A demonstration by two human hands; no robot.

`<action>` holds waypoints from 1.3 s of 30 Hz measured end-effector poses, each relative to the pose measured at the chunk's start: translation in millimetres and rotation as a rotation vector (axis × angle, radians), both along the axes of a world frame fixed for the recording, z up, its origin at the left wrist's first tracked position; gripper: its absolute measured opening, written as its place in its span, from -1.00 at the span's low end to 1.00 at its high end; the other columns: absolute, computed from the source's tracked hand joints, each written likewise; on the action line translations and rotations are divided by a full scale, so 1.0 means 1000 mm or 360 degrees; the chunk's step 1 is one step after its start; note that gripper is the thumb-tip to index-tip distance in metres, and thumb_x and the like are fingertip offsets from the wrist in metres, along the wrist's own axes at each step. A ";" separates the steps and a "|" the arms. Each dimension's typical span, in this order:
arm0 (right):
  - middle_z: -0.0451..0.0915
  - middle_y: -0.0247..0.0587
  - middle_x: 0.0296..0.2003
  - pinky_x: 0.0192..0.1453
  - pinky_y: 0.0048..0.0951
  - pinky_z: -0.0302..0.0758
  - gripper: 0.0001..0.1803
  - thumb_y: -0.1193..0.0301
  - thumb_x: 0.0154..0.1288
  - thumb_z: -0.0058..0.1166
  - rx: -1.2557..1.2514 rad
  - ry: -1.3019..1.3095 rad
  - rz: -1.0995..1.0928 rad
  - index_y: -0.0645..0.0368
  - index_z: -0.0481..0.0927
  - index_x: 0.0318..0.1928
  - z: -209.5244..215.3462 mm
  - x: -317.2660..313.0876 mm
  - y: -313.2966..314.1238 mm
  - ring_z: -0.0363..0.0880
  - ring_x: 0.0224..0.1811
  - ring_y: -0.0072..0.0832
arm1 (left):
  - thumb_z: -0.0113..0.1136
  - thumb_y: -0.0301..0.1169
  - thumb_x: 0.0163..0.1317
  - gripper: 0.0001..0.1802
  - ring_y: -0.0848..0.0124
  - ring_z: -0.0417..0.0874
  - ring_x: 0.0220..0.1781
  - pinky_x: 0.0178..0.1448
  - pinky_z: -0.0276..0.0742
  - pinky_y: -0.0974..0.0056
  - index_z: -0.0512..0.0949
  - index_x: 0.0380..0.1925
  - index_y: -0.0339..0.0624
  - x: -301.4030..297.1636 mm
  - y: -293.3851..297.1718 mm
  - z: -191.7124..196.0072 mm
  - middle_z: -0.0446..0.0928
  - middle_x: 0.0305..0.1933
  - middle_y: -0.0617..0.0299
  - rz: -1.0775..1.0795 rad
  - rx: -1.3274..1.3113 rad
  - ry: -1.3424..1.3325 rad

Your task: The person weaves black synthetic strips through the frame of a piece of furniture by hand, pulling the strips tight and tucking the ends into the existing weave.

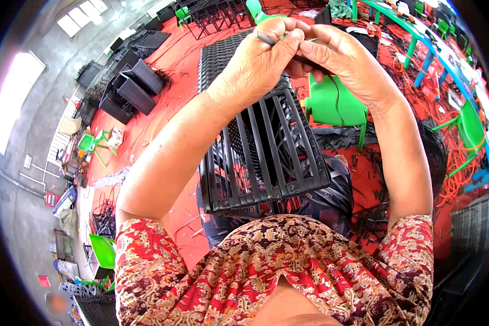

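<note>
Both hands are raised together over the far end of a black woven furniture frame (266, 146) with flat slats along its near part. My left hand (266, 62) is closed, its thumb and fingers pressed together. A short grey piece (265, 38) shows at its fingers; whether it is a ring or a tool's end I cannot tell. My right hand (342, 57) pinches a dark strip (316, 63) beside the left fingertips. From below the right hand hangs a thin black strand (338, 89). The fingers partly hide what lies between the hands.
A green chair (337, 106) stands just beyond the frame at the right. Black strips litter the red floor covering (174, 117). Dark woven furniture pieces (130, 87) stand at the left. Along the right runs a long green-and-blue table (418, 32), with orange cord (455, 182) tangled near another green chair (469, 130).
</note>
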State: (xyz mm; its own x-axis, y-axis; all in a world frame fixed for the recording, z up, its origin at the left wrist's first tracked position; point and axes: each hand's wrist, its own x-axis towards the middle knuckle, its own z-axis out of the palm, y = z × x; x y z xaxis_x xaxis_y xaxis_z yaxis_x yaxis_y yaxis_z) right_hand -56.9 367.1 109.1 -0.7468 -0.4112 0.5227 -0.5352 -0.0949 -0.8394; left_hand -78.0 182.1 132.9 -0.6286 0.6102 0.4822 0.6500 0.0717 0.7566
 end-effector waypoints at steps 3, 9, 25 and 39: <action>0.52 -0.51 -0.45 -0.32 -0.70 0.30 -0.66 0.14 0.27 0.12 0.0124 -0.0180 -0.0150 0.18 0.60 -0.19 0.001 -0.001 -0.005 0.37 -0.39 -0.78 | -0.10 -0.05 0.38 -0.48 0.51 0.53 -0.26 -0.11 0.42 0.42 0.31 0.10 -0.27 -0.001 -0.009 -0.003 0.45 -0.28 0.25 -0.0070 0.0002 -0.0081; 0.44 -0.54 -0.52 -0.38 -0.68 0.28 -0.75 0.24 0.21 0.22 0.0250 -0.0332 -0.0444 0.20 0.60 -0.38 -0.032 0.001 0.012 0.32 -0.46 -0.79 | 0.32 -0.27 0.05 -0.82 0.22 0.33 0.25 0.29 0.23 0.12 0.65 -0.41 -0.12 -0.002 -0.061 -0.031 0.43 0.12 0.08 0.0416 -0.0525 0.0579; 0.40 -0.53 -0.58 -0.40 -0.64 0.27 -0.79 0.42 0.21 0.17 0.0426 -0.0258 -0.0296 0.23 0.51 -0.52 -0.049 -0.020 -0.007 0.29 -0.50 -0.77 | 0.23 -0.16 0.09 -0.70 0.01 0.19 0.38 0.40 0.01 0.01 0.67 -0.24 -0.03 -0.002 -0.057 -0.074 0.26 0.31 -0.09 0.0676 -0.0996 0.0850; 0.42 -0.16 0.14 0.29 -0.25 0.22 -0.75 0.22 0.22 0.15 0.0751 0.0566 -0.0672 0.09 0.65 -0.18 -0.052 -0.015 -0.038 0.30 0.21 -0.22 | 0.23 -0.46 0.09 -0.91 0.35 0.33 0.25 0.30 0.19 0.25 0.61 -0.45 -0.27 -0.010 -0.058 -0.060 0.35 0.22 0.03 0.0075 0.0262 -0.0598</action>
State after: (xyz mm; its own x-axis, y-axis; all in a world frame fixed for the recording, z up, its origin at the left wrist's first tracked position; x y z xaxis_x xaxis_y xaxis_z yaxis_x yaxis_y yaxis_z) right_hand -71.6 329.2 57.5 -0.7095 -0.3669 0.6016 -0.6943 0.5096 -0.5081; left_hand -88.4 124.0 72.6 -0.8050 0.5102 0.3027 0.3254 -0.0469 0.9444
